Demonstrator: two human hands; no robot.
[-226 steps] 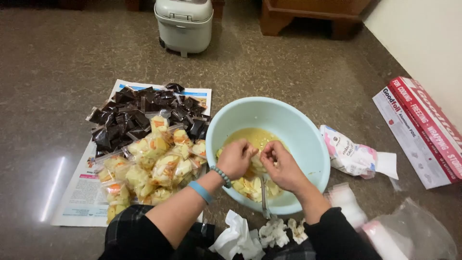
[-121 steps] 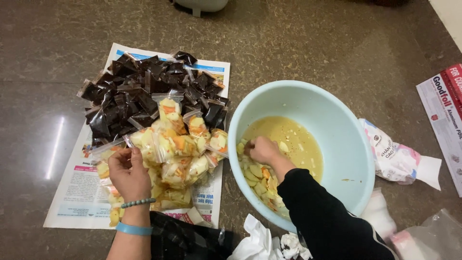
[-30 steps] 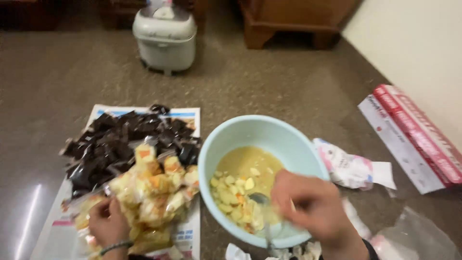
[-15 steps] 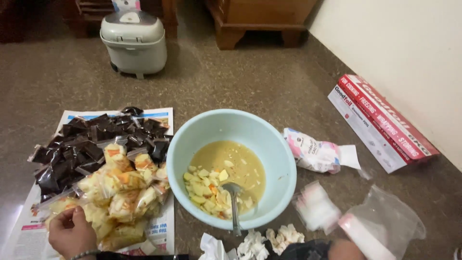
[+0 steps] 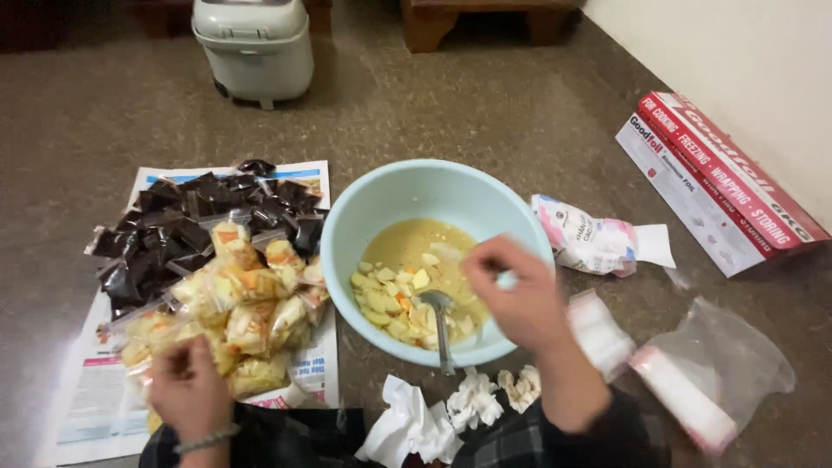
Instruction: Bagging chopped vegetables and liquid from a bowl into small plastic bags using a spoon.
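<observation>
A pale blue bowl (image 5: 416, 173) on the floor holds yellow liquid with pale cut pieces, and a metal spoon (image 5: 442, 334) leans on its near rim. My right hand (image 5: 520, 299) hovers over the bowl's right side, fingers pinched on what looks like a small clear plastic bag; the view is blurred. My left hand (image 5: 186, 390) rests on the near edge of a pile of filled yellow packets (image 5: 251, 295). Behind those lies a heap of dark packets (image 5: 199, 217), both on a newspaper (image 5: 91, 407).
Crumpled tissues (image 5: 407, 429) lie in front of the bowl. To the right are a stack of small bags (image 5: 598, 329), a clear bag (image 5: 724, 368), a pink-white pouch (image 5: 585, 243) and a red wrap box (image 5: 719, 182) by the wall. A rice cooker (image 5: 253, 43) stands behind.
My right hand came back from the bags on the right to above the bowl. The left hand stayed at the yellow packets. The camera shifted slightly.
</observation>
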